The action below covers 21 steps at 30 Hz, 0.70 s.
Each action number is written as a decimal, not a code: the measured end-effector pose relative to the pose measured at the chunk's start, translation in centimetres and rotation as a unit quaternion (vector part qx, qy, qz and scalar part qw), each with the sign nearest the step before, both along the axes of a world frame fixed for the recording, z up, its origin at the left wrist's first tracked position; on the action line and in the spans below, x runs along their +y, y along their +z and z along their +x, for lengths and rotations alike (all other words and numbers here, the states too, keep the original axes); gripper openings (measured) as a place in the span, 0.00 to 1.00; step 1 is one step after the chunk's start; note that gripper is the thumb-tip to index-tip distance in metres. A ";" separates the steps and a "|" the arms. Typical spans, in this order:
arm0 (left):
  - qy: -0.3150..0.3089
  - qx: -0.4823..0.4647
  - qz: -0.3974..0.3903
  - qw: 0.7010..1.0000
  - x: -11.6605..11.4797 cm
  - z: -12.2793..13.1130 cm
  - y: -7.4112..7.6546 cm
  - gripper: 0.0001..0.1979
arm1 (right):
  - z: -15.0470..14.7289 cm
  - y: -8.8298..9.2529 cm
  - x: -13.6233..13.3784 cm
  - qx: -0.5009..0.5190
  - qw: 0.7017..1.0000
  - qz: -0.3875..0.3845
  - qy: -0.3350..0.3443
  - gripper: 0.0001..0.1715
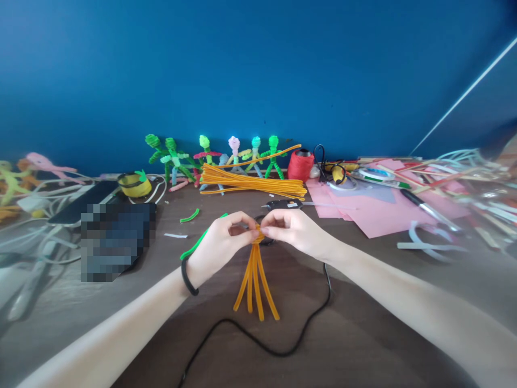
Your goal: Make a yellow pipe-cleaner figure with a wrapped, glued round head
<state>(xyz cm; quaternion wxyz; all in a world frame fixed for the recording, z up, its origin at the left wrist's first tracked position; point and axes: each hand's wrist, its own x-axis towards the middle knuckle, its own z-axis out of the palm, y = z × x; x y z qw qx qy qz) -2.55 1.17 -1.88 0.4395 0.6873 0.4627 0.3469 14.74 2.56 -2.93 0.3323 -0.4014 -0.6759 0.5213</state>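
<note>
Between my two hands is an orange pipe-cleaner bundle (254, 280), wound into a small knob at its top, with several loose strands fanning downward. My left hand (226, 237), with a black band at the wrist, pinches the knob from the left. From the right, my right hand (293, 231) pinches the same knob between thumb and fingers. Just behind the hands lies a black glue gun (285, 204), partly hidden. Farther back rests a pile of straight orange pipe cleaners (254, 180).
Several pipe-cleaner figures (273, 156) stand along the blue wall beside a red spool (301, 166). Pink sheets (375, 215) and a marker (428, 210) lie right. A black cable (278, 353) curves in front. Green pieces (189, 216) and a phone (86, 202) are left.
</note>
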 end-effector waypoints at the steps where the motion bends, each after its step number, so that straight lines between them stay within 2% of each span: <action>1: 0.001 -0.002 -0.003 1.000 0.0 0.0 0.1 0.07 | 0.0 0.0 0.0 -0.003 1.000 0.000 0.001 0.07; 14: 0.030 0.038 0.036 0.998 0.2 0.0 -0.1 0.06 | 0.2 -0.5 0.1 -0.028 0.998 0.060 -0.017 0.08; 21: 0.055 0.021 0.013 0.998 -0.2 0.3 0.4 0.05 | 0.1 -0.5 -0.2 -0.019 0.998 0.056 -0.019 0.08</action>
